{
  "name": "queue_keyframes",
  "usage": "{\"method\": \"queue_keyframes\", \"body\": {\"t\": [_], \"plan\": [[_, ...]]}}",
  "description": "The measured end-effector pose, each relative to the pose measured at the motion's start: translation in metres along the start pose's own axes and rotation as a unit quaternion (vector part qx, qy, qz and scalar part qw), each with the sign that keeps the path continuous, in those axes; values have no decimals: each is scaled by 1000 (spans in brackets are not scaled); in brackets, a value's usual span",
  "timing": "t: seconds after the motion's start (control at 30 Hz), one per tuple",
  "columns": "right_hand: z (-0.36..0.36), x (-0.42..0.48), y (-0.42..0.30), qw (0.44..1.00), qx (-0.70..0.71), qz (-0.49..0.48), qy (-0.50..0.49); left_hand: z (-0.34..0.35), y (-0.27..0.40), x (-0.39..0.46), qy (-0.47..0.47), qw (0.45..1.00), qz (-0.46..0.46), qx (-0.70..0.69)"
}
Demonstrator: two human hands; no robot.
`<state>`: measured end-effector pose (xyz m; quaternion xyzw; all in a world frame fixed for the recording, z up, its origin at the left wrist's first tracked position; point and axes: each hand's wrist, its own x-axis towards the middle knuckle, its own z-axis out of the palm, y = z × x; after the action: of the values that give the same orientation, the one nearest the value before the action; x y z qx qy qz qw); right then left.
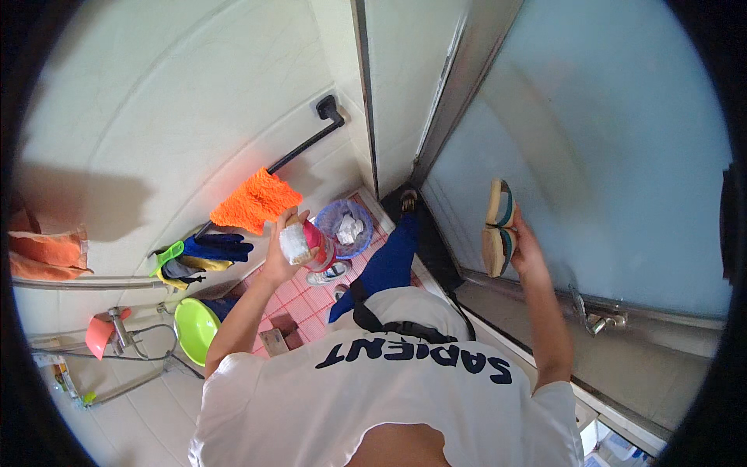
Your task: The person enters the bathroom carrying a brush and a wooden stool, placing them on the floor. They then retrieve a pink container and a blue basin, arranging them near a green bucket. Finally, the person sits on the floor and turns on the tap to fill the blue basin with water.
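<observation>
My left hand (pixel 283 248) is raised near the orange cloth, its fingers around a bundle with a white, beige-edged end (pixel 296 243) and a red-pink part (pixel 318 245); its exact kind is unclear. On the other side, my right hand (pixel 527 242) grips a pair of beige-soled slippers (pixel 497 251) with green-edged straps, in front of the frosted glass door. A blue waste basket (pixel 369 236) with a liner and crumpled white paper (pixel 350 227) stands on the floor below and beside my left hand.
An orange cloth (pixel 257 200) hangs on a black wall rail (pixel 306 146), with gloves (pixel 216 248) alongside. Lower left are a green basin (pixel 195 328), pink scoop (pixel 99 335) and shower fittings (pixel 121 330). A metal-framed frosted door (pixel 613 204) stands right; a raised sill (pixel 429 274) crosses the floor.
</observation>
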<state>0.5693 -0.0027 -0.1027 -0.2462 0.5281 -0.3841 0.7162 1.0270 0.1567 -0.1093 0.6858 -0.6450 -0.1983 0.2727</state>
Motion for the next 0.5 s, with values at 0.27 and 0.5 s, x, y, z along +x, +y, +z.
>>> {"method": "queue_keyframes", "body": {"t": [0.27,0.5], "plan": [[4,14,1,999,-37,31,-20,2,-6,2,30,999,6,30],[8,38,15,994,-75,81,-9,-2,-14,-20,40,997,-51,-49]]}}
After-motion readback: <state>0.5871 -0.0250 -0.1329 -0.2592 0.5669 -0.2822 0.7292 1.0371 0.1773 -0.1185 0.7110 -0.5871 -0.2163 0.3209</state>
